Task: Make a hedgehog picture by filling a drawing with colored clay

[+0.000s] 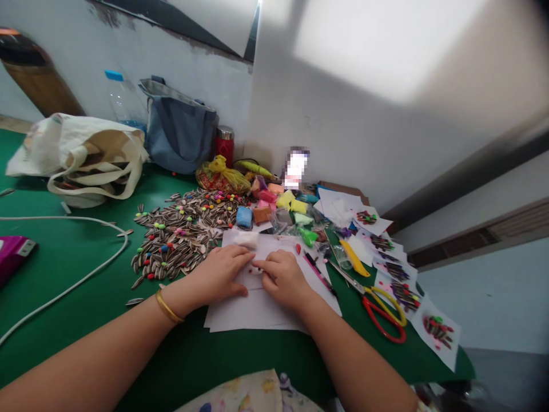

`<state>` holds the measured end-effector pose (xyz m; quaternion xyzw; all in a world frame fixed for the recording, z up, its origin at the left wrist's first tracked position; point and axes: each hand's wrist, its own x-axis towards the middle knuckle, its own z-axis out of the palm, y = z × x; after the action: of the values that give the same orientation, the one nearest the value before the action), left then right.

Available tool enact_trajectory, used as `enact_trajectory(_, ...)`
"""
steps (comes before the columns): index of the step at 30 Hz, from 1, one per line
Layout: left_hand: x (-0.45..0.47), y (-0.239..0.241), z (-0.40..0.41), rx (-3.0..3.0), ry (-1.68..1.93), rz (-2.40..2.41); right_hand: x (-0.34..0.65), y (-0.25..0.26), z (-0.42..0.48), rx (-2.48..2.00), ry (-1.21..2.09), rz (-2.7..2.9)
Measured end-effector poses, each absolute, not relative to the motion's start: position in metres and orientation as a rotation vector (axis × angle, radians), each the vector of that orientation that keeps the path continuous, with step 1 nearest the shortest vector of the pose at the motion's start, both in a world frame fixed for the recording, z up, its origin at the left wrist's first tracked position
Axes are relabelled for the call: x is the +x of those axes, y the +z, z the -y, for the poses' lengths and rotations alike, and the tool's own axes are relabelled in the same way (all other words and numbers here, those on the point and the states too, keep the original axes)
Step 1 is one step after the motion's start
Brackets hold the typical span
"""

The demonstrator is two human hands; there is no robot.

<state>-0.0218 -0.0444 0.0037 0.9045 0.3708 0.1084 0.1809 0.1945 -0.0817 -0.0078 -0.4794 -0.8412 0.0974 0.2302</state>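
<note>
Left hand [221,274] flat on white paper [257,306], right hand [283,277] pinching a small piece [256,269] there, sunflower seeds [180,234] far left, green surface [77,269]

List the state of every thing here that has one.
Left hand: pressed flat on paper.
Right hand: fingertips pinching something small on the paper.
Scissors: lying flat, blades shut.
Bottle: upright, capped.
Blue bag: upright, open.
Seeds: spread loose on table.
</note>
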Motion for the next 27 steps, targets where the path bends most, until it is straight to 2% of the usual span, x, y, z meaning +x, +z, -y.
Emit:
enact_trajectory(6,-0.020,0.009,0.044,2.544,0.319,-1.050,0.220,-0.005,0.071,-1.391,0.176,2.125)
enact_trajectory(13,-0.022,0.007,0.041,2.546,0.418,-1.038,0.276,0.005,0.056,-1.890,-0.114,1.819)
enact_trajectory(19,-0.023,0.004,0.040,2.522,0.454,-1.085,0.281,0.001,0.055,-2.059,-0.201,1.952)
enact_trajectory(27,-0.021,0.004,0.041,2.512,0.446,-1.083,0.275,-0.005,0.056,-2.039,-0.224,2.010)
